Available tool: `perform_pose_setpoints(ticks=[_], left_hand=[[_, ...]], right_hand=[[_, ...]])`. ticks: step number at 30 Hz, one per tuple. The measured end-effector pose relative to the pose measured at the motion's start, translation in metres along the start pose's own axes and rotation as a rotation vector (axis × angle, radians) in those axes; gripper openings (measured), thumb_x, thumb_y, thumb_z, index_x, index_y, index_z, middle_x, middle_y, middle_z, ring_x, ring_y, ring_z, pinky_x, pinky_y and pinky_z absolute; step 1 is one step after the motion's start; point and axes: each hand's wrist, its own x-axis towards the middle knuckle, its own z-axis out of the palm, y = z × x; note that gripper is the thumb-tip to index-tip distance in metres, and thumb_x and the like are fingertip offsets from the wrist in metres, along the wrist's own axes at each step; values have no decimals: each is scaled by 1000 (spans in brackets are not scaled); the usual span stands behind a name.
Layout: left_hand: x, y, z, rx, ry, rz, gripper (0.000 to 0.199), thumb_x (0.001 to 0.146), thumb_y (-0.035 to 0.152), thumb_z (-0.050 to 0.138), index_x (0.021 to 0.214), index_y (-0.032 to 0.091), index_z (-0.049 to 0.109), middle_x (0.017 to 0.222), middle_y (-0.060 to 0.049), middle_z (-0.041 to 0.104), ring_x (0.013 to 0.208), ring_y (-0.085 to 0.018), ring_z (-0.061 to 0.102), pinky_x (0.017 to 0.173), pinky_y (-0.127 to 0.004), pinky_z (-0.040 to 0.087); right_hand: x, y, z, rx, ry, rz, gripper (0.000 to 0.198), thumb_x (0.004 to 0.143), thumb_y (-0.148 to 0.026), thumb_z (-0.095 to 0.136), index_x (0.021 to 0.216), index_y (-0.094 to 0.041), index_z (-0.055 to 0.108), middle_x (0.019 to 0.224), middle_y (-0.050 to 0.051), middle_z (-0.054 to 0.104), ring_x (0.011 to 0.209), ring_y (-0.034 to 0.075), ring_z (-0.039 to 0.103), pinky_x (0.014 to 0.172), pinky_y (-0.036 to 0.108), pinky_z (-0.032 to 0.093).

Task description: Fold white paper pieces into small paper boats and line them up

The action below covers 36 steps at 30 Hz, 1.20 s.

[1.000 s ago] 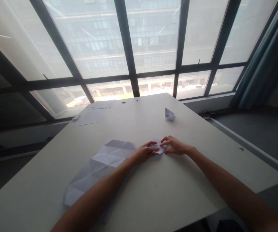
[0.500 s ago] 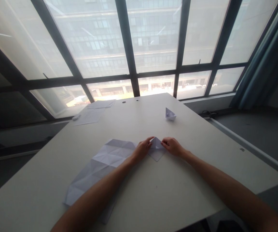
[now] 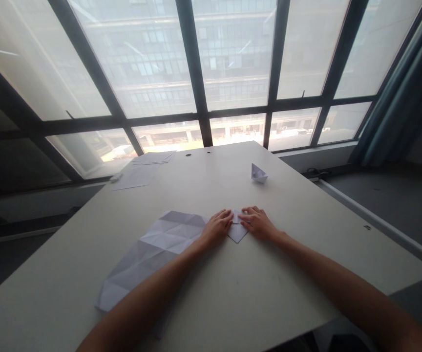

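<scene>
Two bare hands meet over a small, diamond-shaped piece of folded white paper [image 3: 237,233] on a broad white table [image 3: 247,298]. The left hand [image 3: 217,228] rests fingers-down on the paper's left side, the right hand [image 3: 259,225] on its right; whether either pinches an edge cannot be made out. The paper's lower point shows between them, aimed toward the person. To the left, partly beneath the left forearm, spreads a large white sheet crossed with creases [image 3: 161,239]. Beyond the right hand stands a small folded white paper boat [image 3: 259,174]. Flat white paper sheets [image 3: 134,177] lie at the table's far left corner, before tall dark-framed windows [image 3: 202,98].
</scene>
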Motion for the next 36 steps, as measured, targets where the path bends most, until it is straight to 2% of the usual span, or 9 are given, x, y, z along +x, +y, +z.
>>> perform_pose_setpoints(ticks=[7,10,13,16,19,23,25,31,36], left_hand=[[3,-5,0,-140,25,-5,27,92,26,54,113,27,71,126,-6,64,122,-25,54,108,-45,39],[4,-7,-2,-186,74,-16,38,86,19,59,123,26,64,120,-6,66,114,-24,58,103,-41,43],[5,-8,-3,-248,105,-54,56,81,15,64,135,26,53,112,-6,66,107,-22,59,99,-39,46],[7,-9,-4,-318,91,-129,65,77,16,66,139,22,47,105,-5,64,91,-18,62,88,-35,51],[8,-6,-7,-350,117,-167,66,75,21,71,137,20,50,109,-7,62,91,-18,62,85,-33,51],[6,6,-15,-434,170,-92,28,84,33,66,109,20,70,95,-5,69,87,-20,63,80,-33,51],[4,12,-20,-462,245,-34,21,89,36,62,95,20,74,89,-5,70,84,-20,64,78,-33,51],[3,19,-28,-381,474,190,17,89,26,63,101,28,74,95,-6,71,90,-19,63,81,-35,49],[2,17,-29,-313,534,208,17,89,21,64,99,29,75,94,-5,72,90,-18,63,83,-35,48]], right_hand=[[3,-3,2,61,45,154,39,86,-23,62,125,-16,58,114,12,61,108,22,53,95,31,38],[6,-2,5,96,21,194,40,84,-22,64,123,-14,58,110,13,62,104,22,56,93,31,39],[8,1,7,129,12,220,34,79,-22,67,112,-13,62,103,11,64,97,21,58,89,30,40],[9,4,9,179,44,223,14,77,-21,67,89,-14,66,91,7,63,86,19,57,80,28,42],[9,4,9,294,132,170,6,79,-21,62,75,-16,62,82,3,61,77,16,55,72,27,41],[6,-3,0,459,285,91,14,86,-27,58,74,-19,58,77,1,60,74,17,54,70,28,43],[5,-7,-6,494,367,37,16,89,-29,57,75,-20,59,82,3,62,81,18,56,75,30,44],[2,-11,-14,479,577,-203,11,90,-25,60,80,-23,64,89,6,66,89,21,57,83,39,46],[3,-5,-10,420,605,-274,10,89,-18,61,81,-23,63,91,4,67,90,20,56,85,38,45]])
